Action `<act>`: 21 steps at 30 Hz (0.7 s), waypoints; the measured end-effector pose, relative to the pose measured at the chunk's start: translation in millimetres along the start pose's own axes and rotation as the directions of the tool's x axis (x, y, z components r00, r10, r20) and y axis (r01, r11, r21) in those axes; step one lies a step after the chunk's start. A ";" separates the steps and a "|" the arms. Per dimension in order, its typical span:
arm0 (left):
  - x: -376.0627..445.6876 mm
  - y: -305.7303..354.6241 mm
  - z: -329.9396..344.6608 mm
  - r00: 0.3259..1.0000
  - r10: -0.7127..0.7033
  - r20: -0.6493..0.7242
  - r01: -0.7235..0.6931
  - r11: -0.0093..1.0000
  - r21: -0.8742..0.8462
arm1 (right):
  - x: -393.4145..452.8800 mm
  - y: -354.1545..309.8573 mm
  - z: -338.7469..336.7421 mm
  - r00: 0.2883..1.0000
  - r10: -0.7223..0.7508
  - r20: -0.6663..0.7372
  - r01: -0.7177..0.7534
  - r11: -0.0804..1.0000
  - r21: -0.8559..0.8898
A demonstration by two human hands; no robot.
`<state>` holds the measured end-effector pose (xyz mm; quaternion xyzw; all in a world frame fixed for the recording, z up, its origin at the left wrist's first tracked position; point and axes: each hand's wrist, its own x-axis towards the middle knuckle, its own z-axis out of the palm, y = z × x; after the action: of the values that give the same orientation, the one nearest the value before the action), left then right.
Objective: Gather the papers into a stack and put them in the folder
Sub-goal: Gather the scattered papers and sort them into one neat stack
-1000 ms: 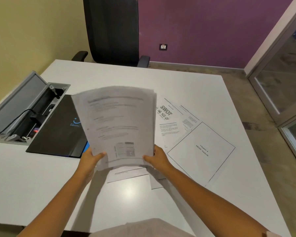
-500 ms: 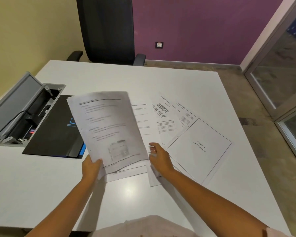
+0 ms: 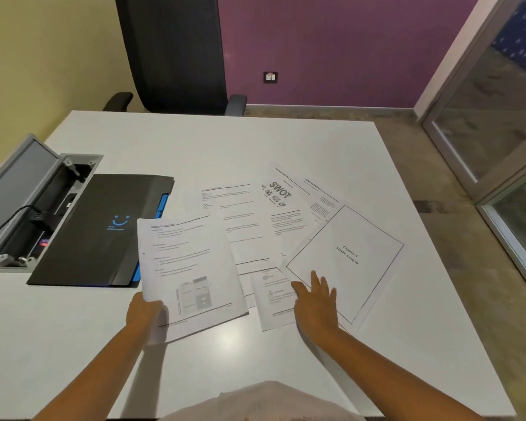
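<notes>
My left hand grips a stack of printed papers by its lower left corner, held low over the white table. My right hand is open with fingers spread, resting on the loose sheets where a small sheet meets the framed "Chapter 4 SWOT Analysis" page. Behind them lie a text page and a "SWOT" page, fanned and overlapping. The black folder with a blue smile logo lies shut to the left of the stack.
An open grey cable box with a black cord is set in the table left of the folder. A black office chair stands at the far edge. The table's right edge drops to the floor beside a glass door.
My right hand let go of the stack and moved right onto the loose sheets. My left hand alone lowered the stack toward the table.
</notes>
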<state>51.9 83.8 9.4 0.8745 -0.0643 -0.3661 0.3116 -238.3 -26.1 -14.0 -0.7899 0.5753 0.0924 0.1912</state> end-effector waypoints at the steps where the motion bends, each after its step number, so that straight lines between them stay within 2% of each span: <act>1: 1.1 1.1 0.1 1.000 0.012 -0.015 -0.012 1.000 0.001 | -1.0 -0.8 0.4 0.999 -0.035 -0.028 0.034 0.999 -0.022; 4: 5.8 3.3 2.0 0.996 0.052 -0.073 -0.048 0.998 0.046 | -2.6 -4.2 2.9 0.997 -0.072 -0.034 0.070 0.996 -0.062; 9: 9.6 8.0 4.8 0.986 0.107 -0.131 -0.084 0.981 0.175 | 1.3 -13.9 6.1 0.992 0.072 0.099 -0.068 0.997 -0.048; 13: 5.9 13.0 7.1 0.967 0.123 -0.222 -0.060 0.961 0.270 | 5.1 -17.9 5.6 0.986 0.139 0.087 -0.134 0.989 -0.053; 16: -0.1 16.0 10.8 0.925 0.199 -0.323 -0.099 0.948 0.302 | 6.3 -13.6 3.1 0.990 0.128 0.065 -0.122 0.988 -0.090; 18: -1.6 17.9 15.2 0.906 0.267 -0.328 -0.166 0.938 0.305 | 7.2 -9.5 2.9 0.994 0.099 0.043 -0.094 0.989 -0.115; 21: 0.5 19.5 23.1 0.909 0.329 -0.257 -0.254 0.924 0.285 | 10.4 -7.7 -0.9 0.994 0.107 0.035 -0.103 0.989 -0.109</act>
<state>38.8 56.5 8.3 0.9319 -0.1915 -0.1672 0.2587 -227.7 -33.5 -15.5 -0.7657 0.6062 0.1491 0.1551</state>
